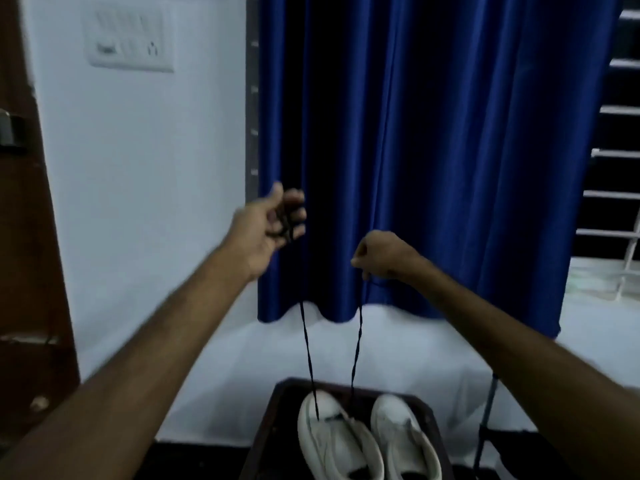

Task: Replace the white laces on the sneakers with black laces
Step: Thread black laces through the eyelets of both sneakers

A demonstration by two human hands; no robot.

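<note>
Two white sneakers stand side by side at the bottom centre, the left sneaker point(332, 438) and the right sneaker point(403, 438), on a dark wooden stand point(273, 420). A black lace point(306, 344) runs through the front eyelets of the left sneaker, and its two ends rise steeply. My left hand point(273, 223) is raised high, fingers curled round a bunch of one lace end. My right hand point(381, 254) is lower and pinches the other end, which hangs taut down to the shoe.
A blue curtain point(433, 150) hangs straight ahead, over a white wall. A brown door point(24, 254) stands at the left, a switch panel point(130, 39) high on the wall, window bars point(613, 174) at the right. A thin blue pole point(486, 420) leans beside the stand.
</note>
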